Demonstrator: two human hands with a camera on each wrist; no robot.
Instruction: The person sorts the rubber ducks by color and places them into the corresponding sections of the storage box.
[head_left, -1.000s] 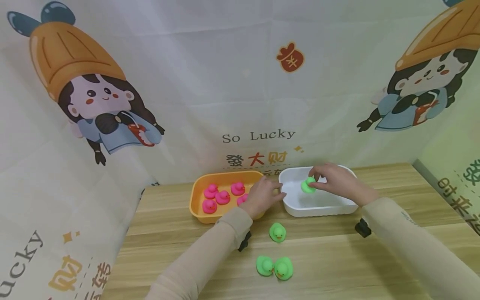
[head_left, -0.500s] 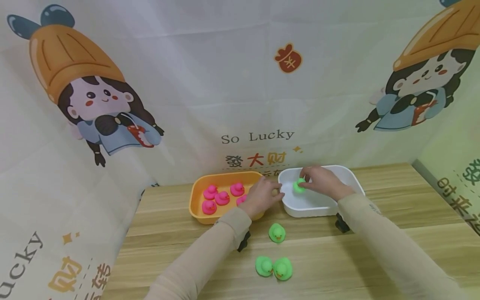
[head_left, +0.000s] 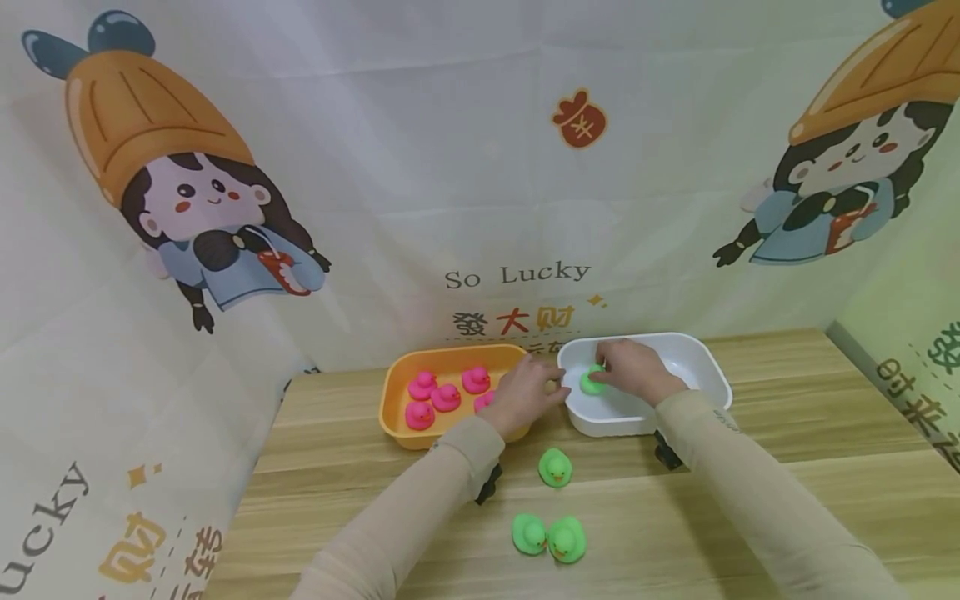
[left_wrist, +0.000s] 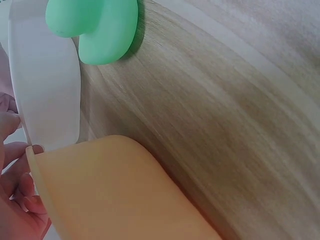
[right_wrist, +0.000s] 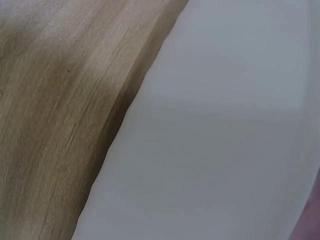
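My right hand (head_left: 632,368) pinches a green rubber duck (head_left: 592,381) low inside the white bin (head_left: 697,354), near its left end. Fingers hide part of that duck. My left hand (head_left: 522,393) lies over the right end of the orange bin (head_left: 405,358), its relaxed fingers reaching the neighbouring white rim. In the left wrist view, those fingers (left_wrist: 14,152) touch both rims. Several pink rubber ducks (head_left: 446,397) sit in the orange bin, one partly covered by the left hand. The right wrist view shows mostly the white bin's outer wall (right_wrist: 210,135).
On the wooden table (head_left: 322,492), a single green duck (head_left: 555,468) stands in front of the bins. Nearer the person, two more sit side by side, a left duck (head_left: 529,533) and a right duck (head_left: 566,539). A printed cloth (head_left: 420,208) hangs behind.
My right hand has moved left and down within the white bin, carrying the green duck toward the bin's left end. The left hand has kept its place.
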